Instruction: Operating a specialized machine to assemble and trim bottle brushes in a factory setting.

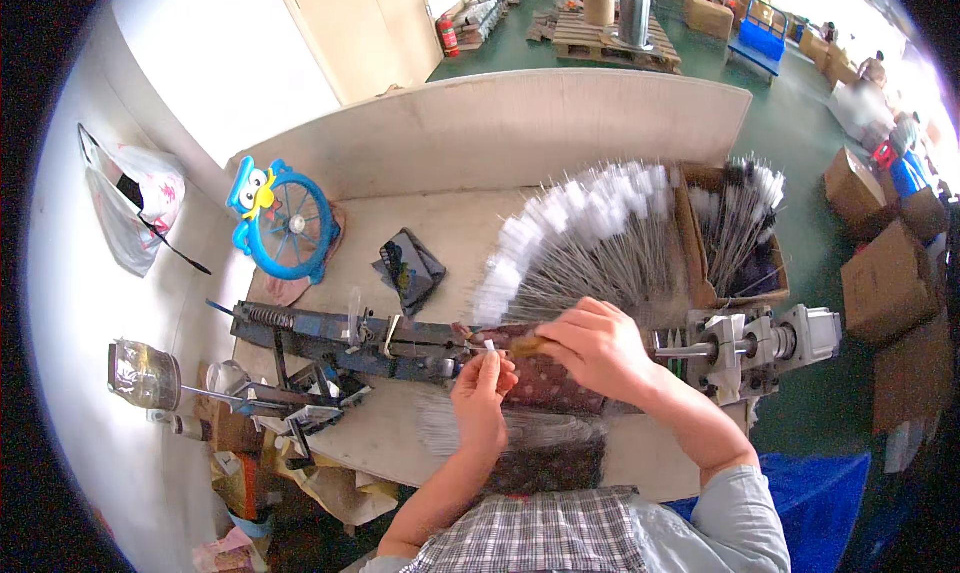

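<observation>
My left hand point(482, 393) is closed in a pinch, and a small white piece point(490, 346) shows at its fingertips. Beside it my right hand point(598, 348) is closed round a brownish-yellow tool handle point(528, 346), whose tip reaches close to the left fingers. Both hands are over a dark metal bench fixture point(415, 343) and a dark red dotted cloth point(555, 381). Below them lies a bundle of thin pale wires point(520, 423). Beyond the right hand, many thin metal rods with white tips point(580, 223) fan out, slightly blurred.
A cardboard box point(690, 238) of dark-tipped rods stands at the back right. A metal shaft mechanism point(765, 348) is at the right end, a motor point(145, 373) at the left. A blue round fan-like object point(295, 223) and grey pouch point(410, 271) lie on the table point(450, 223).
</observation>
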The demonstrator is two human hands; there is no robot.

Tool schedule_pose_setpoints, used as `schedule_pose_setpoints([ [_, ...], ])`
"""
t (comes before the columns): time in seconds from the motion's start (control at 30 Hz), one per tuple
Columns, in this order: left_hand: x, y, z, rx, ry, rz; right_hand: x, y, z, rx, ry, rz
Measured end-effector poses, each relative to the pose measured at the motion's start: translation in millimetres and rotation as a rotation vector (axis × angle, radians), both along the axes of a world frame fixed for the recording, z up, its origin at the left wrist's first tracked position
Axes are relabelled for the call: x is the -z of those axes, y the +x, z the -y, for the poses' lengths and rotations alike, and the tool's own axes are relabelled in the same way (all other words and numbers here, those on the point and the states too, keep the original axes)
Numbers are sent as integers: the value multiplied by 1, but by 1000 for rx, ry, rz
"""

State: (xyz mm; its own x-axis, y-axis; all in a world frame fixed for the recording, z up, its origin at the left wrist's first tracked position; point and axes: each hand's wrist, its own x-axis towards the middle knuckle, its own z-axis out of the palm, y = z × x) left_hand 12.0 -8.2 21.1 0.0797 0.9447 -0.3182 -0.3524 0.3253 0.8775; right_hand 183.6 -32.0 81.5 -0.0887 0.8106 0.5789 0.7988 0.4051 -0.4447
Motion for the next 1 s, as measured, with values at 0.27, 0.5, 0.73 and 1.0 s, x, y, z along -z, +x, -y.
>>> schedule_pose_setpoints([
  [0.27, 1, -12, -7, 157, -83, 196, 13, -33, -30, -18, -275, 34],
  [0.5, -8, -14, -9, 292, -78, 133, 10, -34, -33, -38, -515, -154],
  [0.73, 5, -7, -8, 43, -142, 427, 11, -62, -24, 79, -228, 145],
  [1.0, 8, 3, -4, -41, -93, 473, 22, -46, -19, 11, 47, 95],
])
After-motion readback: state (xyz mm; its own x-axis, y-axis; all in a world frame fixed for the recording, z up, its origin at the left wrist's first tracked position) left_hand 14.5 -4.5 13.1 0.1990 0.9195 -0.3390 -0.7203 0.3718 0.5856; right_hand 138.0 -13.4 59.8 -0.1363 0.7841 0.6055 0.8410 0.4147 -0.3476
